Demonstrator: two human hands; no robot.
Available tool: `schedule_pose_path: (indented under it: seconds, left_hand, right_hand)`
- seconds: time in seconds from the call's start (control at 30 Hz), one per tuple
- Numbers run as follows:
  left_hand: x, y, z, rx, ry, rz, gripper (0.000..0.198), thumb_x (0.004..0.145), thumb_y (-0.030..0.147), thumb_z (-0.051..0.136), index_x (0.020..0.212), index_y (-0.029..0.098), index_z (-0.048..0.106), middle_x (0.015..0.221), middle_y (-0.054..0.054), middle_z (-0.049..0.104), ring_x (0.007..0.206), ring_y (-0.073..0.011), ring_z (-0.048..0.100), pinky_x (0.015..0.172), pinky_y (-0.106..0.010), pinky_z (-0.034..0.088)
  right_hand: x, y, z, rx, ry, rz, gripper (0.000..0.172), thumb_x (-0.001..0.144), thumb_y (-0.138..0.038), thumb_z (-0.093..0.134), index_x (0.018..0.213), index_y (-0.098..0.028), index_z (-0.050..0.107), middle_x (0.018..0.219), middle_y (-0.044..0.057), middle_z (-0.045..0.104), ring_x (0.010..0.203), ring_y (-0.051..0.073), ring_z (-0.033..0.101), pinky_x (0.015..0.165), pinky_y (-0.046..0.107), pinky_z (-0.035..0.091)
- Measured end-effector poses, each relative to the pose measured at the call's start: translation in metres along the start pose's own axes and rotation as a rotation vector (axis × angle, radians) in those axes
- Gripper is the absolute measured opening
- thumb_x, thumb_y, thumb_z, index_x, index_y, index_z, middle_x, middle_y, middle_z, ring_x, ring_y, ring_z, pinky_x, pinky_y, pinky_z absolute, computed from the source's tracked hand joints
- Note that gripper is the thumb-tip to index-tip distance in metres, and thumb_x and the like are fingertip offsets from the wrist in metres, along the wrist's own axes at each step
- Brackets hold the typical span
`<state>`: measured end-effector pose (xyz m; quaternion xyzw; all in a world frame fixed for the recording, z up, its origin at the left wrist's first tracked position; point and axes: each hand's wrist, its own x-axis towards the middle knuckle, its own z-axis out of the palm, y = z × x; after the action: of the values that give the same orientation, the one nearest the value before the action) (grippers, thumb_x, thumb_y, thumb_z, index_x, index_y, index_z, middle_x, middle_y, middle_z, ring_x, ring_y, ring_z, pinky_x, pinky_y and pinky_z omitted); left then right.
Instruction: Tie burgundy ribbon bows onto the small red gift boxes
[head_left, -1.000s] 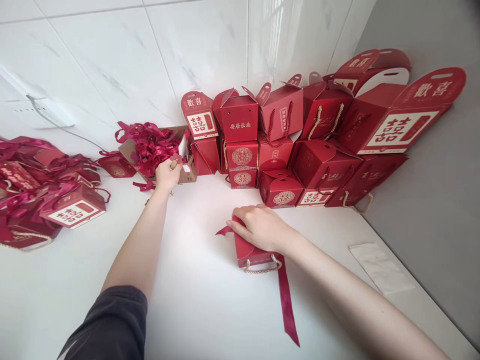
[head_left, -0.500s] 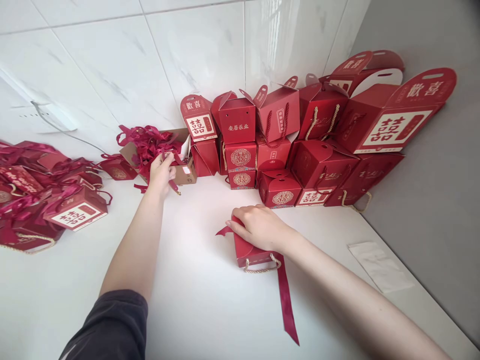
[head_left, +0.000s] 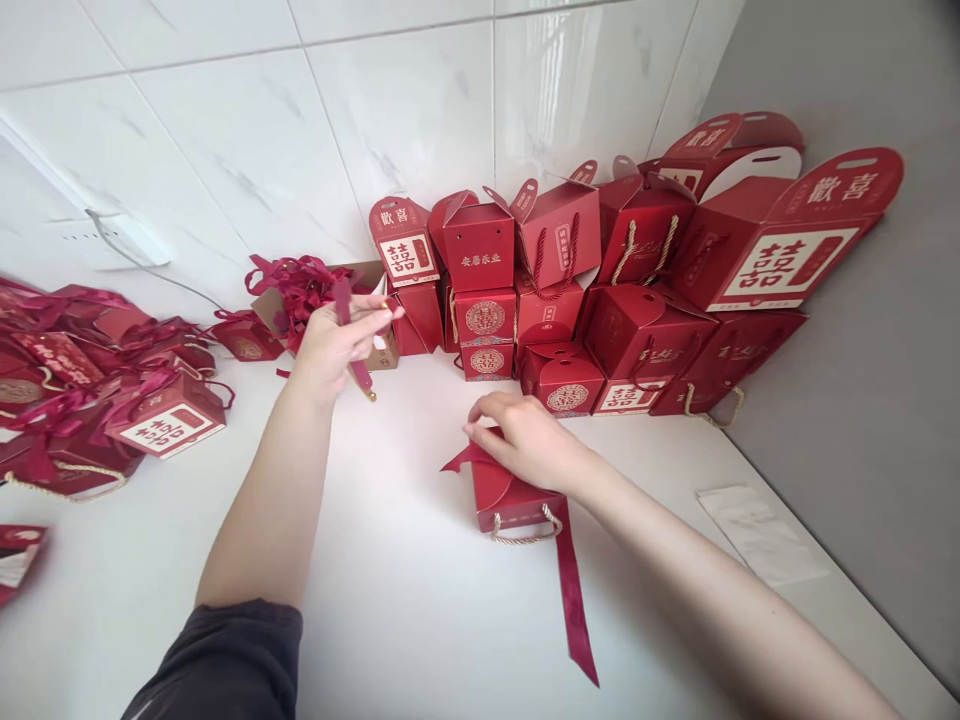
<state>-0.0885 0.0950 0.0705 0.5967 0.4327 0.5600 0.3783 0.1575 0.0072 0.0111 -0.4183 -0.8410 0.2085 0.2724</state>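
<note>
My left hand (head_left: 334, 340) is raised in front of the ribbon carton, its fingers closed on a short dark-red ribbon strip (head_left: 360, 375). A small gold bead or bell hangs at the strip's lower end, and another gold speck shows at the fingertips. My right hand (head_left: 525, 440) hovers over or lightly touches the top of a red gift box (head_left: 517, 505), its fingers loosely curved and apart from the thumb. This box has a twisted cream cord handle (head_left: 525, 538) at the near side. A long dark-red ribbon (head_left: 574, 600) trails from beneath my wrist; its other end pokes out left of the box.
A brown carton (head_left: 386, 352) heaped with red ribbons (head_left: 300, 290) stands by the tiled wall. Right of it are stacked red boxes (head_left: 480, 250). Ribboned boxes (head_left: 169, 415) crowd the left side. A white tissue (head_left: 761, 530) lies near the grey right-hand wall (head_left: 862, 400).
My left hand has come away from the carton toward me, bringing the ribbon strip. My right hand's fingers have lifted and curved over the box. The view has shifted slightly left.
</note>
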Motion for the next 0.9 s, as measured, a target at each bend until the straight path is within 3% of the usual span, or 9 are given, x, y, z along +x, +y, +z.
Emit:
schedule_pose_path:
  seconds: [0.13, 0.27, 0.37, 0.47, 0.63, 0.9]
  left_hand:
    - [-0.035, 0.014, 0.035, 0.327, -0.085, 0.04, 0.021, 0.069, 0.028, 0.078, 0.085, 0.016, 0.074, 0.085, -0.008, 0.074, 0.066, -0.0186, 0.065, 0.048, -0.025, 0.046]
    - [-0.063, 0.026, 0.061, 0.529, -0.215, 0.197, 0.013, 0.074, 0.024, 0.072, 0.088, 0.022, 0.074, 0.087, -0.003, 0.075, 0.082, -0.0216, 0.068, 0.069, -0.032, 0.053]
    - [-0.073, 0.031, 0.07, 0.562, -0.27, 0.23, 0.014, 0.075, 0.025, 0.072, 0.089, 0.023, 0.072, 0.09, -0.001, 0.075, 0.085, -0.0193, 0.068, 0.078, -0.032, 0.052]
    - [-0.078, 0.032, 0.073, 0.599, -0.261, 0.22, 0.012, 0.074, 0.022, 0.072, 0.085, 0.023, 0.07, 0.086, 0.001, 0.074, 0.079, -0.0169, 0.067, 0.074, -0.029, 0.051]
    - [-0.081, 0.031, 0.075, 0.653, -0.234, 0.261, 0.013, 0.073, 0.018, 0.068, 0.084, 0.023, 0.07, 0.085, 0.002, 0.074, 0.077, -0.0166, 0.066, 0.071, -0.028, 0.049]
    - [-0.087, 0.034, 0.073, 0.698, -0.287, 0.22, 0.016, 0.074, 0.016, 0.064, 0.086, 0.024, 0.072, 0.08, 0.002, 0.073, 0.069, -0.015, 0.062, 0.063, -0.027, 0.044]
  right_hand:
    - [0.0, -0.003, -0.01, 0.426, 0.296, 0.042, 0.025, 0.095, -0.04, 0.052, 0.109, -0.021, 0.055, 0.106, 0.006, 0.066, 0.097, 0.018, 0.063, 0.082, 0.03, 0.049]
    - [-0.002, -0.007, -0.014, 0.597, 0.414, 0.061, 0.033, 0.088, -0.041, 0.063, 0.113, -0.021, 0.055, 0.104, 0.006, 0.067, 0.093, 0.018, 0.064, 0.079, 0.029, 0.051]
    - [-0.002, -0.006, -0.014, 0.573, 0.409, 0.055, 0.023, 0.087, -0.037, 0.064, 0.102, -0.02, 0.06, 0.098, 0.005, 0.068, 0.086, 0.017, 0.064, 0.076, 0.03, 0.052]
    - [-0.002, -0.003, -0.015, 0.573, 0.389, 0.052, 0.015, 0.086, -0.033, 0.064, 0.093, -0.019, 0.062, 0.093, 0.005, 0.068, 0.082, 0.017, 0.064, 0.076, 0.031, 0.053]
    - [0.0, 0.002, -0.017, 0.735, 0.318, 0.034, 0.016, 0.081, -0.031, 0.068, 0.089, -0.018, 0.063, 0.092, 0.005, 0.069, 0.084, 0.017, 0.066, 0.08, 0.033, 0.055]
    - [0.001, 0.013, -0.009, 0.702, 0.259, 0.096, 0.015, 0.075, -0.026, 0.071, 0.086, -0.019, 0.063, 0.087, 0.004, 0.069, 0.082, 0.018, 0.068, 0.079, 0.035, 0.057]
